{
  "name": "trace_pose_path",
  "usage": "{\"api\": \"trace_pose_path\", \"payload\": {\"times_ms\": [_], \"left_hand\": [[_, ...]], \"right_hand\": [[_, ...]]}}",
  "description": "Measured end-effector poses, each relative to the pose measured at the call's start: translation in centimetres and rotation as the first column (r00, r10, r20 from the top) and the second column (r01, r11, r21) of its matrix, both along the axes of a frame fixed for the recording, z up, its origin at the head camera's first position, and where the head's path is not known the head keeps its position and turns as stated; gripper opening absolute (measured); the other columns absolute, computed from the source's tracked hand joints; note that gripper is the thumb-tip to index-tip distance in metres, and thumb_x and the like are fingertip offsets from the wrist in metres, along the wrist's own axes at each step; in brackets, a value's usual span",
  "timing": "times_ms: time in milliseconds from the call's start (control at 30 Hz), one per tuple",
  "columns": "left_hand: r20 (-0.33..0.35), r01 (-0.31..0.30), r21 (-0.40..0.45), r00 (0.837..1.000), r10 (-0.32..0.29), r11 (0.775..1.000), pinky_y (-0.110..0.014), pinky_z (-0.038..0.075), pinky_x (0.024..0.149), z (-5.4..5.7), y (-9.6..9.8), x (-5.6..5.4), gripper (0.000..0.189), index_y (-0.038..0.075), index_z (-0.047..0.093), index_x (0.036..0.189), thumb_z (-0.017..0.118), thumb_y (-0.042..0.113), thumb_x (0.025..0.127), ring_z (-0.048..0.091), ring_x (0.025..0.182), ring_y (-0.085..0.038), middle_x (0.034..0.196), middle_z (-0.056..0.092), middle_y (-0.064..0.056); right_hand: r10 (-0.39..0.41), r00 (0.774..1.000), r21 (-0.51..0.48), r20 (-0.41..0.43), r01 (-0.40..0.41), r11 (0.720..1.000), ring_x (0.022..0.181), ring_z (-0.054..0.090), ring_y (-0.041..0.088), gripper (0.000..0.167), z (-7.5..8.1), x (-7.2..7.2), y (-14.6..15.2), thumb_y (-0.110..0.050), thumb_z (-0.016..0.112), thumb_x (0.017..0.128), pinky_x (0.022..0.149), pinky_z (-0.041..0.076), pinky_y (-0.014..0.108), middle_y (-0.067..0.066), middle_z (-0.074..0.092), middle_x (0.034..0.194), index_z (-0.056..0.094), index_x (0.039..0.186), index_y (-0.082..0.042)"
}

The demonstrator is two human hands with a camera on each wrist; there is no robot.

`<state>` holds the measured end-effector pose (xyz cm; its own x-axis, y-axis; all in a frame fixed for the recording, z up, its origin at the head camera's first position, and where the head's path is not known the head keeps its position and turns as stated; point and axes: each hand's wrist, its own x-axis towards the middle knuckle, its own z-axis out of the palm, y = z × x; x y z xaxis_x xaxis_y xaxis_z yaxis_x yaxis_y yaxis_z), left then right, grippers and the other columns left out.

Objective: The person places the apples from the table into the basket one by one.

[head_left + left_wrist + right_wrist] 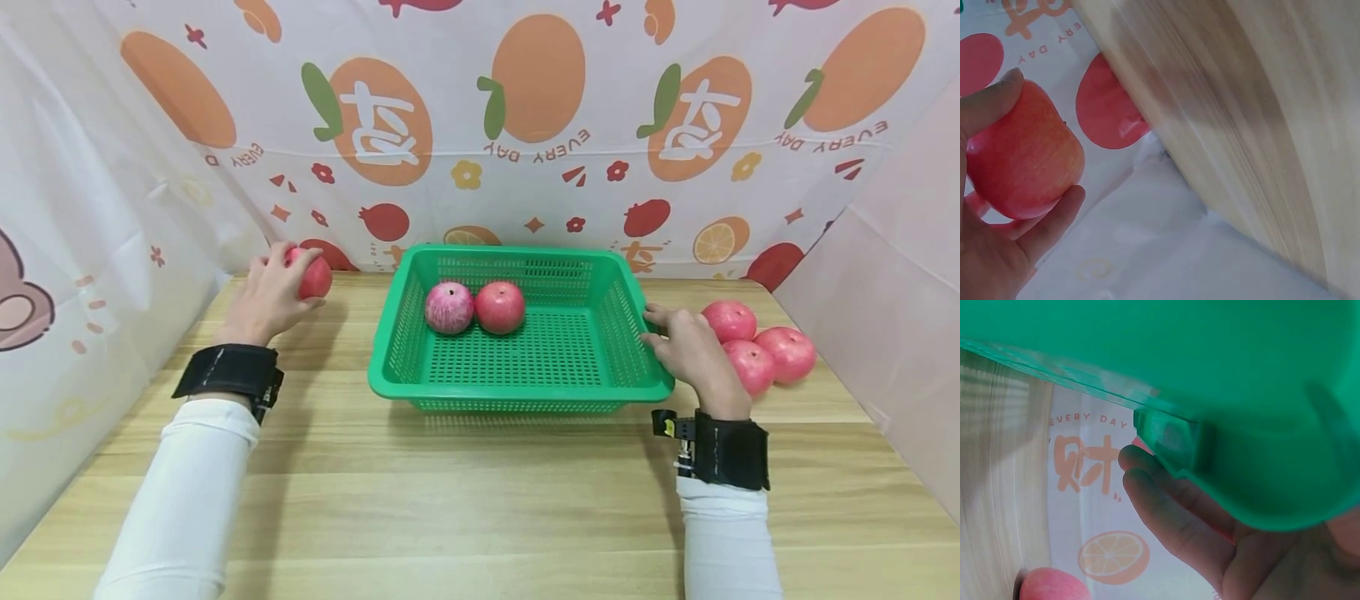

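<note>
My left hand (264, 302) holds a red apple (314, 277) at the table's back left, left of the basket. In the left wrist view the thumb and fingers curl round that apple (1029, 156). My right hand (692, 350) grips the right rim of a green plastic basket (517, 393). From the right wrist view, the fingers (1175, 528) lie on the rim's outer side; the basket hides the thumb. Inside the basket, toward its left back, a purplish streaked apple (449, 310) sits beside a red apple (500, 308).
Three red apples, one at the back (729, 321), one in front (750, 367) and one at the right (785, 354), cluster just right of my right hand. Fruit-printed cloth (465, 200) walls the wooden table (450, 500) at the back and both sides.
</note>
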<state>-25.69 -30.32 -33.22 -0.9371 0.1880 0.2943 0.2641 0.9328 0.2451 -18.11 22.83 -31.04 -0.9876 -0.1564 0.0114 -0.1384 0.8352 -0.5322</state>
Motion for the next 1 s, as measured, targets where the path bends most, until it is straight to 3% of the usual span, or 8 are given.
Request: {"api": "trace_pose_path", "payload": {"times_ms": [100, 333, 500, 1000], "left_hand": [[0.001, 0.004, -0.014, 1.000, -0.004, 1.000, -0.077, 0.044, 0.083, 0.1, 0.1, 0.2, 0.074, 0.005, 0.046, 0.143, 0.084, 0.008, 0.080, 0.039, 0.108, -0.066, 0.139, 0.034, -0.035], [-0.069, 0.028, -0.071, 0.997, -0.032, 0.997, -0.074, 0.049, 0.072, 0.8, 0.7, 0.2, 0.072, 0.006, 0.050, 0.141, 0.085, 0.012, 0.078, 0.047, 0.099, -0.060, 0.133, 0.042, -0.031], [-0.073, 0.034, -0.103, 0.996, -0.042, 0.994, -0.073, 0.050, 0.067, 1.4, 1.3, 0.3, 0.071, 0.009, 0.050, 0.140, 0.085, 0.015, 0.079, 0.048, 0.099, -0.059, 0.134, 0.042, -0.029], [-0.127, 0.066, -0.136, 0.988, -0.083, 0.989, -0.076, 0.049, 0.068, 3.5, 3.0, 0.3, 0.073, 0.010, 0.050, 0.142, 0.086, 0.015, 0.078, 0.047, 0.103, -0.059, 0.136, 0.043, -0.028]], "right_hand": [[0.001, 1.000, 0.001, -0.002, -0.001, 1.000, 0.127, 0.050, 0.052, 0.043, 0.0, 0.0, 0.0, 0.000, 0.059, 0.100, 0.094, 0.050, 0.057, 0.031, 0.041, 0.149, 0.049, 0.138, 0.018], [0.000, 1.000, -0.003, -0.006, 0.000, 1.000, 0.127, 0.051, 0.052, 0.043, 0.0, 0.0, 0.0, 0.001, 0.059, 0.100, 0.095, 0.049, 0.057, 0.032, 0.041, 0.149, 0.049, 0.138, 0.018], [-0.001, 1.000, -0.013, -0.001, 0.001, 1.000, 0.127, 0.051, 0.052, 0.044, -0.1, 0.0, 0.1, 0.001, 0.059, 0.100, 0.094, 0.049, 0.057, 0.032, 0.041, 0.149, 0.048, 0.139, 0.018], [-0.002, 1.000, -0.008, -0.004, 0.002, 1.000, 0.126, 0.051, 0.052, 0.044, 0.0, 0.0, 0.0, 0.001, 0.059, 0.100, 0.093, 0.050, 0.056, 0.032, 0.041, 0.149, 0.048, 0.138, 0.018]]}}
